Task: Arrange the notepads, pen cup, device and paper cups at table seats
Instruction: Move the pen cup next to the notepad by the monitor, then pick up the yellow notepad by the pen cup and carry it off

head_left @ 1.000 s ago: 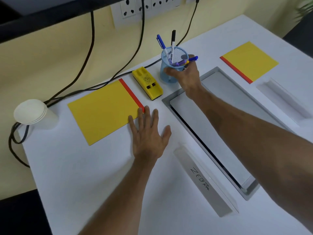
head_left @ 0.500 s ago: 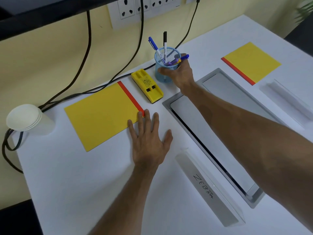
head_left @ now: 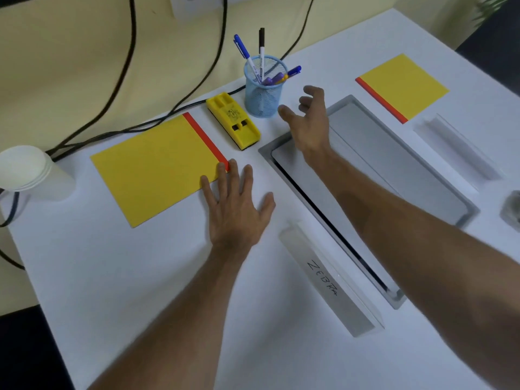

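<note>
Along the far edge of the white table (head_left: 140,277): one blue mesh pen cup (head_left: 261,99) upright, at least four pens in it, and one yellow device (head_left: 233,122) just beside it, markings on it too blurred to read. Two yellow notepads, each with a red strip: left notepad (head_left: 157,167) toward the left edge, right notepad (head_left: 405,85) near the far right corner. One stack of paper cups (head_left: 25,170) at the left edge, count of nested cups unclear. Two clear name holders: near holder (head_left: 329,282) reads "ZEBRA", far holder (head_left: 455,147) shows no legible text. One grey hatch (head_left: 394,164) mid-table. Left hand (head_left: 236,212) flat on the table, fingers spread, fingertips at the left notepad's near corner. Right hand (head_left: 309,122) empty, fingers loosely curved, just beside the pen cup, not touching it. Black cables (head_left: 123,80) hang behind the table.
</note>
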The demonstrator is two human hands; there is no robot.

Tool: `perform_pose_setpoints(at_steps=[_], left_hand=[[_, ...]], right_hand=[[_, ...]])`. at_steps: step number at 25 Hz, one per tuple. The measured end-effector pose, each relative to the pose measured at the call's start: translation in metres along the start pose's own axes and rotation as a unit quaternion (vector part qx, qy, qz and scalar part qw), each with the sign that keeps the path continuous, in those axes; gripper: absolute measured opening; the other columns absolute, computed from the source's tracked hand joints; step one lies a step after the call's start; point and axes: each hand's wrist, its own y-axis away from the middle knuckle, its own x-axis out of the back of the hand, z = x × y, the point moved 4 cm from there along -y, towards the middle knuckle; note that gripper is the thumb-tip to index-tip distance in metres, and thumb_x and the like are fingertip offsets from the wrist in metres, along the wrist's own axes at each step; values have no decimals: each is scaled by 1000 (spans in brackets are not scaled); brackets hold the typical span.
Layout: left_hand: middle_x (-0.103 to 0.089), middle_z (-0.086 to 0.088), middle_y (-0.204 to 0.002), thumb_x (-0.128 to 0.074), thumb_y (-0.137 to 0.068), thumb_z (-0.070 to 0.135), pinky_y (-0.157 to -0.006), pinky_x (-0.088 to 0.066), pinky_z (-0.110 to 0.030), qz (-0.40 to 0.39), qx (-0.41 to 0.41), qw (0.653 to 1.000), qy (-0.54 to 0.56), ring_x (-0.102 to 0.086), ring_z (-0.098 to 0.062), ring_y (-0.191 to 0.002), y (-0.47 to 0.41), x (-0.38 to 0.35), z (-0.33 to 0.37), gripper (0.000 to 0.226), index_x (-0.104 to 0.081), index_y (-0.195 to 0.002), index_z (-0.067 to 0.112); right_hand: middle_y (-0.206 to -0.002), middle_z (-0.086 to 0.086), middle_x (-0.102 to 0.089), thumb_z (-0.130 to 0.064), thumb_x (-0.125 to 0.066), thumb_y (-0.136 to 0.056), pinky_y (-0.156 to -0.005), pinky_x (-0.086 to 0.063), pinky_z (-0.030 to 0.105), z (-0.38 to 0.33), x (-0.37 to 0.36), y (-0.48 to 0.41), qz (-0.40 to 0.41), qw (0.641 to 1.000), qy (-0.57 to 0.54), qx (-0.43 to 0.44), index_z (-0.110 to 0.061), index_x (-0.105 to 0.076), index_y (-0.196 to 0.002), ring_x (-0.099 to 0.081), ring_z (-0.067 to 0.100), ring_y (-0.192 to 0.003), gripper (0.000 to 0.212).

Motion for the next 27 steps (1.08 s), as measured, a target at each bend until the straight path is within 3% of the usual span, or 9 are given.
perform_pose_setpoints(at_steps=[4,8,11,15,22,27], left_hand=[[-23,-11,-163,-31,-95,55,-119,-9,-60,20,-12,998,57,-13,-31,-151,0,5,-2,70,-23,-156,19],[-15,-9,-165,-33,-89,57,-119,-3,-60,-8,-4,977,213,-3,-32,-152,9,20,-7,77,-20,-157,22],[-13,-4,-166,-35,-92,58,-120,-1,-56,-20,-3,952,305,-3,-26,-153,38,53,16,74,-22,-156,23],[-15,-1,-165,-42,-92,53,-122,-6,-46,-27,-102,923,371,-8,-20,-153,115,114,85,72,-29,-154,19],[-25,8,-161,-50,-87,51,-120,-23,-48,-150,-200,873,418,-20,-11,-149,266,164,189,69,-37,-149,23],[-24,19,-160,-59,-94,39,-120,-24,-46,-224,-250,849,409,-22,-2,-145,353,189,250,60,-36,-149,33]], right_hand=[[-116,0,-63,-17,-66,-86,-82,-51,28,-1,69,108,52,996,0,79,-14,-59,-119,-60,15,-106,34],[-115,-6,-64,-13,-62,-93,-74,-51,16,-2,160,233,91,995,25,-6,-21,-64,-112,-63,7,-98,20],[-109,-8,-67,-11,-61,-93,-70,-49,13,9,226,316,124,988,47,-80,-23,-67,-104,-66,7,-91,18],[-103,-4,-70,-8,-63,-93,-63,-48,16,23,294,413,174,973,49,-142,-23,-69,-99,-66,9,-81,17],[-99,-10,-69,-11,-62,-94,-66,-52,20,27,382,547,267,945,5,-189,-26,-69,-98,-67,12,-83,17],[-99,-10,-70,-9,-62,-93,-69,-55,22,31,438,613,307,931,-27,-196,-26,-69,-96,-69,14,-86,19]])
